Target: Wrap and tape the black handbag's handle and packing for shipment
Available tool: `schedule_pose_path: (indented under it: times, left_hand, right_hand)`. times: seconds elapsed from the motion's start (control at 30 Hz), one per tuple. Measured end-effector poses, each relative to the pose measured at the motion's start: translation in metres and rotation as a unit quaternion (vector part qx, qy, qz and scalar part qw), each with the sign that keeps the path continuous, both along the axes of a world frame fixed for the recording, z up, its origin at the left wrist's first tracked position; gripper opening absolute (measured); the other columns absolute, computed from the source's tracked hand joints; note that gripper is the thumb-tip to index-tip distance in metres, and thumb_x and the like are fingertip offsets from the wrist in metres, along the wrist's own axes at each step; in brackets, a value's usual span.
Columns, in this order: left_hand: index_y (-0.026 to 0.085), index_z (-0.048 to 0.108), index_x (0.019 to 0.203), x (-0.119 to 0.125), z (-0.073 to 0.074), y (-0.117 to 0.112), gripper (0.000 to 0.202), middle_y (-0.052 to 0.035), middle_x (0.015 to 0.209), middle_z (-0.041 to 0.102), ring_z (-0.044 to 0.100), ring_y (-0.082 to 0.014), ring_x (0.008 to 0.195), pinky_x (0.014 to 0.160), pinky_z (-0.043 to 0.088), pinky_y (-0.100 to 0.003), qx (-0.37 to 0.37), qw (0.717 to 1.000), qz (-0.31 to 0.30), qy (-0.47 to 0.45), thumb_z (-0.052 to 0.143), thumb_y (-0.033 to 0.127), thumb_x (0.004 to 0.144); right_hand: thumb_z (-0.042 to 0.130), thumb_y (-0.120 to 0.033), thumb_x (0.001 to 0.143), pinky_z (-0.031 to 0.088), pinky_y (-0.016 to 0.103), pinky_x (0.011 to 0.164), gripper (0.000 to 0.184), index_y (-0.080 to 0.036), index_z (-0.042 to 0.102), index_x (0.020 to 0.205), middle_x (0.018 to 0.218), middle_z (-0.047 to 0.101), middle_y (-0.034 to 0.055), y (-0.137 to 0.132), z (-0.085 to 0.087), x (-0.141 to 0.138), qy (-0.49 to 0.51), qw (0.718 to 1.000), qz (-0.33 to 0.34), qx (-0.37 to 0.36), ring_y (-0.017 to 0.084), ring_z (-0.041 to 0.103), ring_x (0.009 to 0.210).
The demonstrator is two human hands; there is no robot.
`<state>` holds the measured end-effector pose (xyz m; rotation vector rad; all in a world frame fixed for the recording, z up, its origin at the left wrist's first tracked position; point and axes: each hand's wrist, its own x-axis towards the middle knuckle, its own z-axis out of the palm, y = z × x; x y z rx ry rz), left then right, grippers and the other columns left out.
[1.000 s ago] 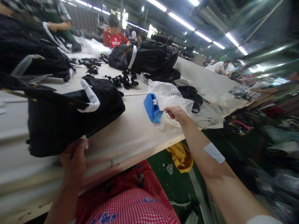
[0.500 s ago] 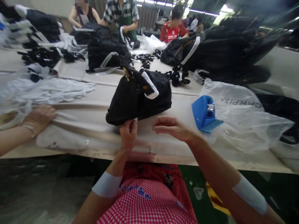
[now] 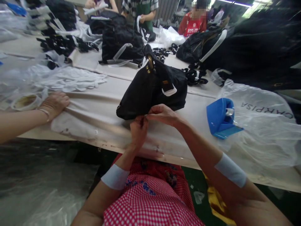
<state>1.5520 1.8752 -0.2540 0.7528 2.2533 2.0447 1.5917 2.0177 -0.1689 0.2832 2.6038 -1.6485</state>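
A black handbag [image 3: 138, 94] stands on the cloth-covered table in front of me, with a gold ring on top and a dark tag partly wrapped in white on its side. At the bag's lower near edge, my left hand [image 3: 139, 130] is closed in a pinch on a small white tag, now mostly covered by fingers. My right hand [image 3: 163, 114] meets it there, thumb and fingers pinched together by the left fingertips. What the right fingertips grip is too small to make out.
A blue tape dispenser [image 3: 219, 117] and a clear plastic bag [image 3: 265, 125] lie to the right. At left, another person's hand [image 3: 55, 105] rests by a tape roll [image 3: 25, 102] and white strips [image 3: 68, 78]. More black bags [image 3: 122, 44] and several people are beyond.
My right hand has come left to the bag's lower edge and closed beside my left hand. The left hand keeps its pinch there. The whole view has shifted.
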Motion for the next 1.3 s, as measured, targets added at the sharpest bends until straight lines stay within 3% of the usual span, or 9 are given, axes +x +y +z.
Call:
schedule_pose_path:
  times: [0.37, 0.7, 1.0, 1.2, 1.3]
  left_hand:
    - [0.018, 0.064, 0.081, -0.004, 0.005, 0.003, 0.017, -0.0004, 0.067, 0.061, 0.056, -0.0145, 0.064, 0.06, 0.038, -0.025, -0.019, 1.0, 0.013, 0.015, 0.055, 0.03, 0.089]
    - [0.018, 0.066, 0.088, -0.012, 0.002, 0.0, 0.017, -0.0029, 0.072, 0.065, 0.059, -0.016, 0.067, 0.063, 0.041, -0.026, -0.019, 0.999, -0.01, 0.046, 0.052, 0.028, 0.091]
    - [0.018, 0.066, 0.089, -0.012, -0.001, -0.001, 0.02, -0.0015, 0.071, 0.062, 0.055, -0.014, 0.064, 0.059, 0.04, -0.024, 0.025, 0.999, -0.035, -0.017, 0.055, 0.035, 0.092]
    - [0.017, 0.065, 0.083, -0.005, 0.005, 0.003, 0.026, 0.0027, 0.061, 0.053, 0.045, -0.0102, 0.053, 0.052, 0.037, -0.023, 0.103, 0.986, -0.056, -0.118, 0.064, 0.044, 0.086]
    - [0.018, 0.064, 0.077, -0.003, 0.009, 0.003, 0.028, 0.003, 0.059, 0.051, 0.045, -0.0095, 0.052, 0.051, 0.038, -0.023, 0.13, 0.977, -0.065, -0.155, 0.067, 0.044, 0.083]
  right_hand:
    - [0.063, -0.042, 0.072, 0.024, 0.026, 0.052, 0.028, -0.017, 0.06, 0.062, 0.056, 0.044, -0.0041, -0.01, -0.013, -0.004, 0.096, 0.983, -0.086, 0.127, 0.009, 0.037, 0.055]
    - [0.065, -0.034, 0.075, 0.027, 0.026, 0.056, 0.021, -0.018, 0.062, 0.063, 0.059, 0.053, -0.0025, -0.019, -0.007, -0.005, 0.081, 0.952, -0.139, 0.26, 0.011, 0.044, 0.058]
    - [0.072, -0.039, 0.07, 0.037, 0.025, 0.056, 0.024, -0.015, 0.074, 0.072, 0.066, 0.068, 0.0034, -0.018, -0.007, -0.011, -0.015, 0.973, -0.187, 0.134, 0.017, 0.06, 0.066]
    - [0.07, -0.031, 0.065, 0.038, 0.025, 0.054, 0.016, -0.015, 0.072, 0.064, 0.06, 0.066, 0.0024, -0.017, -0.015, -0.013, 0.023, 0.984, -0.175, -0.013, 0.014, 0.055, 0.058]
    - [0.07, -0.028, 0.062, 0.037, 0.025, 0.053, 0.012, -0.015, 0.071, 0.062, 0.059, 0.066, 0.0023, -0.018, -0.018, -0.013, 0.03, 0.982, -0.182, -0.029, 0.014, 0.055, 0.057]
